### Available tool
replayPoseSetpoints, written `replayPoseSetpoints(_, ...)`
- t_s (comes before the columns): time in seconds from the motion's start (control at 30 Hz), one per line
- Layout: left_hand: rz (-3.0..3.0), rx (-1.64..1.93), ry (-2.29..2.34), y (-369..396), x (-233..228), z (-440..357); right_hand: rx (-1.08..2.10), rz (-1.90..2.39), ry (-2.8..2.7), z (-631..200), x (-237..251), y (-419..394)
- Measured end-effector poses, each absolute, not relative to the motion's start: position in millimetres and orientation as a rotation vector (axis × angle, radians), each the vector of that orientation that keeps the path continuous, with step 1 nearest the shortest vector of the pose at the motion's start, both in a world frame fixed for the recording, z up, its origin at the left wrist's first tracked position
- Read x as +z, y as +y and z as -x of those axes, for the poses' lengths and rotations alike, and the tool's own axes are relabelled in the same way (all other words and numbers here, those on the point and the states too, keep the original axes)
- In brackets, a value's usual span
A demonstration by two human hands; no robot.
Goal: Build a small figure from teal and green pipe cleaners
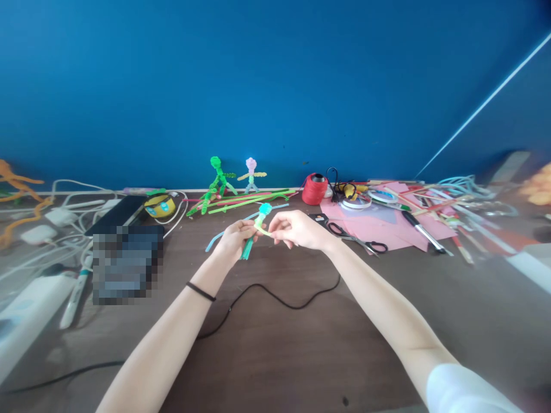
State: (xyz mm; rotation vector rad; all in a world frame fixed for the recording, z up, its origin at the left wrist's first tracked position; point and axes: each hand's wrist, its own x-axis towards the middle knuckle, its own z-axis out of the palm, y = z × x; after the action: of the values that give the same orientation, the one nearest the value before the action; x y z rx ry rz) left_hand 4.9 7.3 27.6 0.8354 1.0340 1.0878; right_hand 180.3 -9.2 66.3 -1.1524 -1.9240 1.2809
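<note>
Between my hands is a small pipe-cleaner figure [264, 210] with a turquoise head, a pale yellow-green body and teal strands hanging below. My left hand [236, 240] is closed around its body from the left. At the right, my right hand [297, 229] pinches the end of its yellow-green pipe cleaner, thumb and fingers together. Just behind my left hand lies a light blue pipe cleaner [212, 241] on the table. Farther back, a green pipe-cleaner figure [218, 174] and a pink-headed figure [251, 172] stand by the blue wall.
Green pipe cleaners [245, 202] lie behind my hands. Right of them are a red thread spool [314, 190], scissors [359, 238] and pink paper [413, 229]. White cables, a dark phone [118, 215] and a marker [76, 295] sit at left. A black cord [275, 295] crosses the table [275, 361].
</note>
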Motion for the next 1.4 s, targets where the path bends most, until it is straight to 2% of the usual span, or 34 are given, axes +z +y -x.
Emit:
replayPoseSetpoints(0.6,-0.772,1.153,0.972,11,34,-2,1.460,1.250,-1.874,-179,37,4)
replayPoseSetpoints(1.1,-0.907,1.172,1.138,4,34,-1,1.453,1.232,-1.877,-180,34,5)
replayPoseSetpoints(1.4,-0.810,1.105,1.029,10,32,0,1.400,1.221,-1.861,-187,25,14)
